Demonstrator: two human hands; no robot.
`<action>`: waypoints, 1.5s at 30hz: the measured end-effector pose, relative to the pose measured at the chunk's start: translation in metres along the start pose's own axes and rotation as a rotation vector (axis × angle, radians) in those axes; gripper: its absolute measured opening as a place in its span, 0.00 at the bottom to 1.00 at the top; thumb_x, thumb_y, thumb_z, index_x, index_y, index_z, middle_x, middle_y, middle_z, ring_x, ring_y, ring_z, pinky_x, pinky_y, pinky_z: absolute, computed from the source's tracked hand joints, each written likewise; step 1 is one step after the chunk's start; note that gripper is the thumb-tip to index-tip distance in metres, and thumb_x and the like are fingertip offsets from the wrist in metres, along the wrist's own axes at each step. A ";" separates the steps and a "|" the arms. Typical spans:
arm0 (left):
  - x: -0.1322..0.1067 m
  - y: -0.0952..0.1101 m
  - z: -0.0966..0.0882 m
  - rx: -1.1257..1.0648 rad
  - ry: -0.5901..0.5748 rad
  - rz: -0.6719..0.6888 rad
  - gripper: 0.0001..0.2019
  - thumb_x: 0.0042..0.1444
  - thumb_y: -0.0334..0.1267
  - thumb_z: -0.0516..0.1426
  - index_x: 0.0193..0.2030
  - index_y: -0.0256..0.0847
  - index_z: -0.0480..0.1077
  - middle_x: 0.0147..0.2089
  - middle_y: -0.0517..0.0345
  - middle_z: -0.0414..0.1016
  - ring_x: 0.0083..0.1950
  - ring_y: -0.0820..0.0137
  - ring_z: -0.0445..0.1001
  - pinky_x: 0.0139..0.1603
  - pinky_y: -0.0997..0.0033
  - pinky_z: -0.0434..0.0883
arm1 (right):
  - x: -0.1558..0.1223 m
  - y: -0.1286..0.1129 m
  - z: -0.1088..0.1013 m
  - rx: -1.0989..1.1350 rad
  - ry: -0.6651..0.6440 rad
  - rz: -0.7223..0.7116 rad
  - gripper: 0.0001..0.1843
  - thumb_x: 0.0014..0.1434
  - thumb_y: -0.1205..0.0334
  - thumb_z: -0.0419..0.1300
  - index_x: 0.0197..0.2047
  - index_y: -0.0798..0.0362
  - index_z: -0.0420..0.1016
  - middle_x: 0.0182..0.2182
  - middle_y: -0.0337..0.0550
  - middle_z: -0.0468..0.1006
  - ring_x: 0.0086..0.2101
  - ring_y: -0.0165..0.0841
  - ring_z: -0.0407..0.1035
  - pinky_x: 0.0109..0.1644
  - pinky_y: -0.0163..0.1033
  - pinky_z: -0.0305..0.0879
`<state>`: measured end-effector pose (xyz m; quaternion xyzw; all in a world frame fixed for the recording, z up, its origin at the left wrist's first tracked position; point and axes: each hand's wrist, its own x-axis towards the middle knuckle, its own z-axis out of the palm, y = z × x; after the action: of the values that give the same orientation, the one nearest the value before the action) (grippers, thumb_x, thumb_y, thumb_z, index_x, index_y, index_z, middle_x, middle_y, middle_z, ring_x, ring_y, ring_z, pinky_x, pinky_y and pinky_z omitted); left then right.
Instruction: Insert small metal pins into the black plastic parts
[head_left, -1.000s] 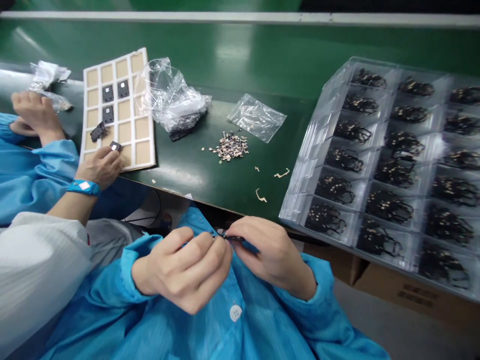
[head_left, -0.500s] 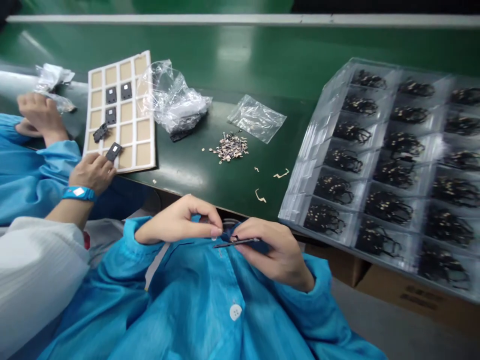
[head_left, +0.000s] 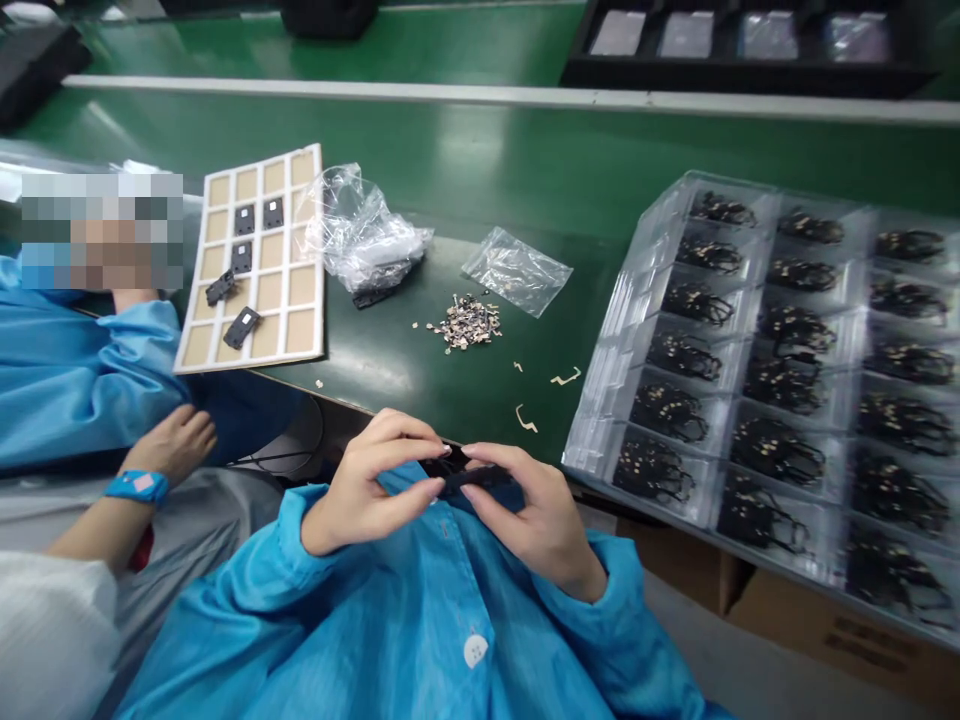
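Note:
A thin black plastic part (head_left: 476, 478) spans the gap between my two hands, close in front of my blue coat. My left hand (head_left: 375, 480) pinches its left end between thumb and fingers. On the other end my right hand (head_left: 536, 515) closes with its thumb and fingertips. The fingers cover both ends, so fine details of the part cannot be made out. Beyond my hands, a pile of small metal pieces (head_left: 469, 325) lies on the green table (head_left: 420, 385). A few bent copper-coloured strips (head_left: 526, 420) are scattered nearer the right hand.
At right stands a clear compartment tray (head_left: 611, 330) of black parts. Crumpled plastic (head_left: 360, 240) and a flat clear bag (head_left: 517, 270) lie behind the pile. A white-gridded board (head_left: 318, 300) carries several black modules. Another person's hand (head_left: 176, 445) with a blue wristband is at left.
My left hand has come to the black part, which both hands now grip and which has turned. The neighbour's hand has left the board, leaving a module there. The view has tilted up.

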<state>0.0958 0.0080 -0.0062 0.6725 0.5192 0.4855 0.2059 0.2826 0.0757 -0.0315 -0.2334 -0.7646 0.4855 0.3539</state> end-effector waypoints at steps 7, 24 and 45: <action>0.000 0.002 0.008 0.242 0.092 0.144 0.07 0.57 0.25 0.60 0.42 0.37 0.72 0.36 0.53 0.77 0.37 0.70 0.73 0.38 0.68 0.72 | 0.003 -0.002 0.005 0.167 0.010 0.257 0.20 0.57 0.68 0.61 0.54 0.49 0.71 0.39 0.40 0.79 0.35 0.32 0.75 0.42 0.35 0.73; 0.015 0.002 -0.016 0.440 -0.277 0.347 0.07 0.62 0.30 0.54 0.46 0.35 0.70 0.39 0.49 0.78 0.39 0.67 0.74 0.39 0.66 0.75 | 0.000 0.001 -0.008 0.559 -0.173 0.450 0.28 0.64 0.58 0.57 0.65 0.55 0.62 0.37 0.43 0.79 0.31 0.31 0.75 0.38 0.37 0.75; 0.044 0.035 -0.030 0.517 -0.475 0.653 0.11 0.64 0.29 0.49 0.40 0.34 0.74 0.39 0.47 0.81 0.35 0.67 0.78 0.35 0.69 0.78 | 0.001 -0.010 -0.028 0.410 -0.227 0.172 0.29 0.58 0.67 0.62 0.62 0.49 0.67 0.46 0.43 0.79 0.42 0.34 0.76 0.49 0.37 0.74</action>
<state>0.0868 0.0272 0.0541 0.9220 0.3232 0.2126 -0.0182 0.3032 0.0881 -0.0149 -0.1651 -0.6622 0.6818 0.2632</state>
